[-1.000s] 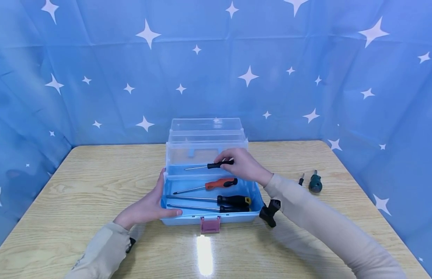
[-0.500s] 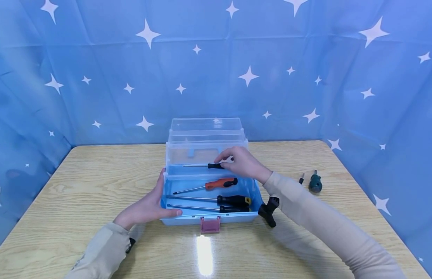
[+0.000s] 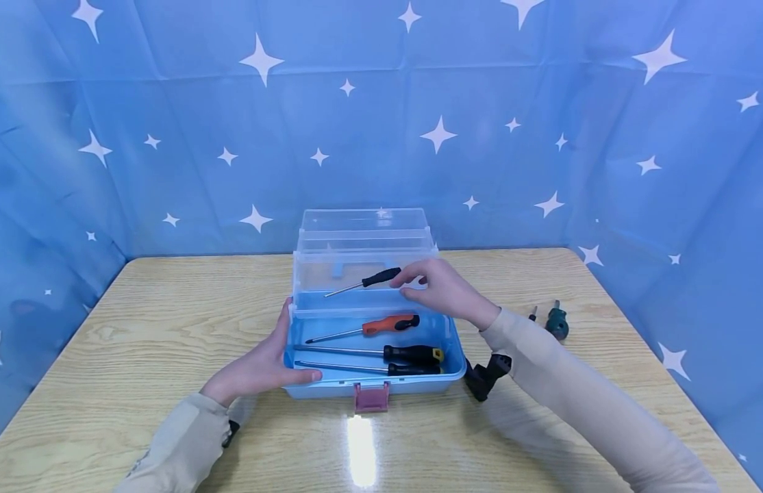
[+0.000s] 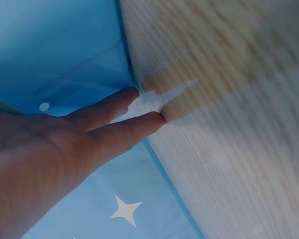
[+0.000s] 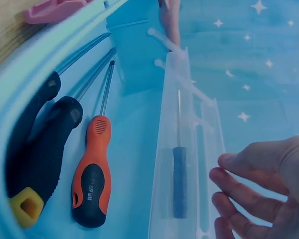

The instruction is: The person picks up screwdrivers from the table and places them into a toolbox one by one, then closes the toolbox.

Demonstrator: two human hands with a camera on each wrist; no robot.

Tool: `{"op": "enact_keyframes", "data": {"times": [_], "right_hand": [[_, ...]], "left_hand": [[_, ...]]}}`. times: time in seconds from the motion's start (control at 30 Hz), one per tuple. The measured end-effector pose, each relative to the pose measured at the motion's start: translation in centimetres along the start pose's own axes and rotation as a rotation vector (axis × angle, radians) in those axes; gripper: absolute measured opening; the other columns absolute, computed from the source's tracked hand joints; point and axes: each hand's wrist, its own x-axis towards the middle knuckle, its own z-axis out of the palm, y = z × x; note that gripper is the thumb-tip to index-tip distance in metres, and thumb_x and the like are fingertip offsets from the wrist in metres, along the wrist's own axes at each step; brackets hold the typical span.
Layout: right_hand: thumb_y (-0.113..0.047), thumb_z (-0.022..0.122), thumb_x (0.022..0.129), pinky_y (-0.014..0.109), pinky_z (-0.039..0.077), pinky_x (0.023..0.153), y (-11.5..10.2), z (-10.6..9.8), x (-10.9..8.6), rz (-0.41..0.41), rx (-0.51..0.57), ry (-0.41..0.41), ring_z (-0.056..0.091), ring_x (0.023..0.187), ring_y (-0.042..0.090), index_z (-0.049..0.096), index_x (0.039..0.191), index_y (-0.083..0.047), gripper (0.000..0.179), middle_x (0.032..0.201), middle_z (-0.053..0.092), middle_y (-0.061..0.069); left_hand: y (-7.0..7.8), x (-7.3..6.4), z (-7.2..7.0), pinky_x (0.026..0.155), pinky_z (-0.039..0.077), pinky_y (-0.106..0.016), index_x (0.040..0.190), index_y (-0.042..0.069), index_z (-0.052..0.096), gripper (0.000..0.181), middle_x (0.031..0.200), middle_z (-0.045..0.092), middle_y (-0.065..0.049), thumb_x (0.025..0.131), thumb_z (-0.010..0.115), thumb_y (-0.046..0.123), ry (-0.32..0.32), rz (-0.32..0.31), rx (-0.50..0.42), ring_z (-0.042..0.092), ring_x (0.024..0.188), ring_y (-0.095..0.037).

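A blue toolbox (image 3: 449, 342) stands with its clear lid (image 3: 364, 226) raised. My left hand (image 3: 264, 359) rests against its left side, thumb over the front rim; in the left wrist view two fingers (image 4: 132, 127) are straight. A small black-handled screwdriver (image 5: 179, 181) lies in the translucent tray (image 5: 162, 149) along the box's back. My right hand (image 3: 440, 287) is just right of its handle, fingers loosely bent and holding nothing. Inside the box lie an orange-and-black screwdriver (image 3: 388, 325), a black screwdriver with a yellow end (image 3: 412, 354), and another black screwdriver (image 3: 412, 370).
On the wooden table (image 3: 172, 329), right of the box, are a stubby green screwdriver (image 3: 557, 322) and a small dark screwdriver (image 3: 533, 313), partly hidden by the right sleeve. A purple latch (image 3: 372, 397) hangs at the box front. A starry blue curtain (image 3: 381, 137) stands behind the table.
My right hand has let go of the small black screwdriver and moved slightly right. The screwdriver's handle now shows whole and tilts up to the right. My left hand has stayed put.
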Motion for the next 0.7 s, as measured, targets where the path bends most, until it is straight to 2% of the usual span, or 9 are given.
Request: {"op": "enact_keyframes", "data": {"times": [0.23, 0.4, 0.7], "right_hand": [[-0.003, 0.062, 0.092, 0.048, 0.048, 0.087, 0.4, -0.1, -1.3, -0.024, 0.014, 0.02, 0.061, 0.1, 0.024, 0.072, 0.107, -0.001, 0.018, 0.107, 0.069, 0.007], [-0.002, 0.061, 0.092, 0.053, 0.047, 0.087, 0.6, -0.1, -2.1, -0.02, 0.036, 0.035, 0.061, 0.103, 0.029, 0.072, 0.106, 0.0, 0.018, 0.106, 0.069, 0.008], [-0.002, 0.061, 0.091, 0.053, 0.047, 0.086, 1.4, -0.2, -3.5, -0.003, 0.041, 0.095, 0.061, 0.102, 0.03, 0.073, 0.104, 0.0, 0.017, 0.105, 0.07, 0.007]], "left_hand": [[0.0, 0.0, 0.0, 0.104, 0.022, -0.066, 0.15, 0.021, -0.024, 0.125, 0.157, 0.002, -0.023, 0.08, 0.08, 0.027, 0.0, -0.012, -0.004, 0.011, 0.14, -0.049], [-0.1, 0.0, 0.0, 0.104, 0.023, -0.067, 0.15, 0.021, -0.024, 0.125, 0.156, 0.002, -0.023, 0.08, 0.079, 0.027, -0.002, 0.001, -0.01, 0.011, 0.139, -0.05], [-0.1, 0.1, 0.1, 0.104, 0.023, -0.066, 0.151, 0.022, -0.023, 0.124, 0.157, 0.003, -0.022, 0.08, 0.079, 0.027, -0.002, 0.001, -0.025, 0.012, 0.139, -0.049]]}}
